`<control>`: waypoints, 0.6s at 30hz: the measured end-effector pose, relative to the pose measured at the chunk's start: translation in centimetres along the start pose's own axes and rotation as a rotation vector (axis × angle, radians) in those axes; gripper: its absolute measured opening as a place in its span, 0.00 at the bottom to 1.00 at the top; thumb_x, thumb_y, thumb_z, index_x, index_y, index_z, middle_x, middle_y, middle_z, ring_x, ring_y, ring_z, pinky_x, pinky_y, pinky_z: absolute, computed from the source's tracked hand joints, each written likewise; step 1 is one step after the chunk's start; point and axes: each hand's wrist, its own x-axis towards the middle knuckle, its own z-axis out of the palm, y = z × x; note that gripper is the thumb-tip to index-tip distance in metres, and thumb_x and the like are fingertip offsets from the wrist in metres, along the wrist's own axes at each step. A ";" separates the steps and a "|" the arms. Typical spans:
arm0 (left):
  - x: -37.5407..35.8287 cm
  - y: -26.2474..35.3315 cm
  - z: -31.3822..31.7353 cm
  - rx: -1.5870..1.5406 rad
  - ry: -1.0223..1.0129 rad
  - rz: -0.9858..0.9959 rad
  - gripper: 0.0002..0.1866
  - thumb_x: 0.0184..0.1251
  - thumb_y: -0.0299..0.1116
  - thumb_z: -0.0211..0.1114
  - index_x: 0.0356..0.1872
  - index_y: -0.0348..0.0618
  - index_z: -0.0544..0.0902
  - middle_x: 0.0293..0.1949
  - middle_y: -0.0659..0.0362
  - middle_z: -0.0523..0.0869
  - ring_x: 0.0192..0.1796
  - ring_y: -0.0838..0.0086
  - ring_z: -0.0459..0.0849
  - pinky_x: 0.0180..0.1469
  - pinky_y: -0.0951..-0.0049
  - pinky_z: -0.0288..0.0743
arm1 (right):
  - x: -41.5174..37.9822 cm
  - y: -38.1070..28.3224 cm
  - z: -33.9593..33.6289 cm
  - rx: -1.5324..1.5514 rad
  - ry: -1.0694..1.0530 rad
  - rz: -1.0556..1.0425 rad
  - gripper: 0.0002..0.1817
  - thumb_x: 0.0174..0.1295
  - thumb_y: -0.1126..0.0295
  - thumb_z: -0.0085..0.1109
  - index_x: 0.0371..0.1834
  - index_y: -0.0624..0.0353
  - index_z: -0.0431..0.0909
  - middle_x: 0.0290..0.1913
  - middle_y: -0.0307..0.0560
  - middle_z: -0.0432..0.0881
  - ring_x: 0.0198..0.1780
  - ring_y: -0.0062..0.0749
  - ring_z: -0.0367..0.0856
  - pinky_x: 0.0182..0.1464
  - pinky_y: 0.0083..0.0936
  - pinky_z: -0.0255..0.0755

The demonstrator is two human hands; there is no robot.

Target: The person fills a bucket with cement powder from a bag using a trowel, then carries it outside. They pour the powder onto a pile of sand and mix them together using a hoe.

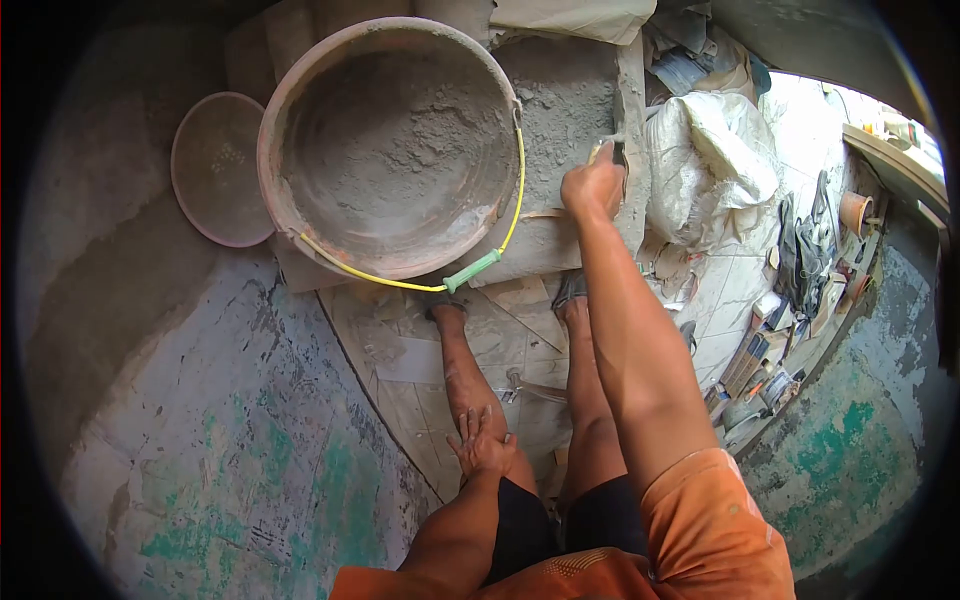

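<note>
Right hand, upper centre of frame, closed around trowel (blade mostly hidden) on grey mortar heap. Left hand rests open on left knee, lower centre, holding nothing. Bucket at upper left already holds mortar; heap not yet cleared.

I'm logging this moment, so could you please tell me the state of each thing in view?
Bucket: upright, holds grey powder, handle down over its rim.
Round pan: lies flat beside the bucket.
White sack: crumpled, lying beside the slab.
Right hand: closed on a tool above the grey slab.
Left hand: open, resting on the left leg.
</note>
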 end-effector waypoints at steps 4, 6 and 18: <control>0.5 -0.9 1.1 -0.029 0.012 -0.005 0.47 0.64 0.58 0.71 0.84 0.63 0.63 0.86 0.60 0.59 0.88 0.64 0.50 0.86 0.36 0.39 | 5.5 -1.1 0.2 -0.062 -0.045 -0.127 0.31 0.67 0.67 0.64 0.75 0.56 0.73 0.61 0.66 0.84 0.63 0.62 0.84 0.67 0.50 0.77; 0.7 -1.1 1.2 -0.025 0.026 0.019 0.48 0.63 0.58 0.71 0.84 0.63 0.64 0.86 0.59 0.59 0.88 0.63 0.50 0.85 0.34 0.40 | 6.3 1.1 0.0 -0.043 -0.035 -0.177 0.30 0.67 0.67 0.65 0.73 0.57 0.75 0.60 0.66 0.85 0.63 0.61 0.85 0.67 0.49 0.77; 0.2 0.3 -1.0 0.094 -0.054 0.014 0.47 0.65 0.58 0.69 0.85 0.64 0.61 0.86 0.57 0.57 0.88 0.62 0.50 0.86 0.38 0.37 | 6.5 6.0 0.1 0.291 -0.140 -0.479 0.33 0.66 0.62 0.63 0.74 0.63 0.75 0.63 0.71 0.84 0.67 0.63 0.82 0.71 0.45 0.73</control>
